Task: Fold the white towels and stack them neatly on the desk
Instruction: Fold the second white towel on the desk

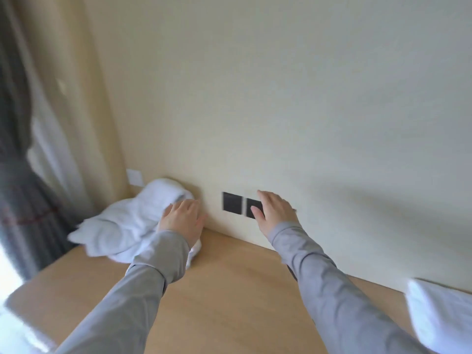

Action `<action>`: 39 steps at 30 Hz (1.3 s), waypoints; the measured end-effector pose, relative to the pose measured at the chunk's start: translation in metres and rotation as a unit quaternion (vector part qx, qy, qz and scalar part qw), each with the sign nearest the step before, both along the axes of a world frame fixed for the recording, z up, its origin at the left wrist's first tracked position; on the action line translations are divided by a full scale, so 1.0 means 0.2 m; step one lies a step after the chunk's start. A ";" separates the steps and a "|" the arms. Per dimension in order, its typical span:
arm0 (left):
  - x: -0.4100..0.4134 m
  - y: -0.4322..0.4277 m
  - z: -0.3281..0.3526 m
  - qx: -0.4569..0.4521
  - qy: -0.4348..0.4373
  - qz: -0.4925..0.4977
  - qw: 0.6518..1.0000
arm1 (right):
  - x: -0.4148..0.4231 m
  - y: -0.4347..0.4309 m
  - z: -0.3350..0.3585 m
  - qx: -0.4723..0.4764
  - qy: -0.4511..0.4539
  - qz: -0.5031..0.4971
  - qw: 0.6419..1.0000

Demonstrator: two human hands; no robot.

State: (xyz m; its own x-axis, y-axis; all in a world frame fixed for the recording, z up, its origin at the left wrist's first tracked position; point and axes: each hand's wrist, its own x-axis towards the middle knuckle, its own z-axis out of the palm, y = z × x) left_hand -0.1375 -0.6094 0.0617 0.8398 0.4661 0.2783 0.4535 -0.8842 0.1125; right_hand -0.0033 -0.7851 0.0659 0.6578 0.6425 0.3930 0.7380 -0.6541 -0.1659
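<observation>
A heap of crumpled white towels [122,226] lies at the far left of the wooden desk [229,290], against the wall. My left hand [182,218] reaches over the right end of the heap, fingers extended; the image is blurred, so contact is unclear. My right hand [274,213] hovers in the air to the right, fingers straight and spread, holding nothing. A folded white towel [439,312] sits at the desk's right edge, partly cut off by the frame.
The cream wall [281,98] rises directly behind the desk, with two dark socket plates [233,203] just behind my right hand. Grey and beige curtains [23,175] hang at the left. The desk's left edge [38,274] runs near the curtains.
</observation>
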 end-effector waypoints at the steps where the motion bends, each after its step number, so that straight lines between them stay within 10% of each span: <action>1: -0.10 0.12 0.00 0.002 -0.002 0.021 1.000 | -0.08 0.14 0.00 0.001 0.001 0.016 1.000; 21: -0.48 1.66 -0.23 -0.060 -0.018 0.176 0.982 | -0.09 1.79 -0.29 -0.001 0.140 0.050 0.989; 30: -0.34 2.13 -0.55 -0.239 -0.018 0.213 0.947 | 0.11 1.87 -0.69 0.050 0.291 -0.034 0.955; 39: -0.20 2.42 -1.10 -0.497 0.009 0.298 0.815 | 0.18 1.89 -0.83 0.345 0.505 -0.230 0.757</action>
State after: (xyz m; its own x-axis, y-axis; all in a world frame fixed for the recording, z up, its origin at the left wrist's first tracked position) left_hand -0.1773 -0.1258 -0.1574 0.3812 0.7801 -0.4962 0.7791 0.0180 0.6267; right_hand 0.0327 -0.4061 -0.1010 0.9384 0.1246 -0.3222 -0.2728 -0.3048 -0.9125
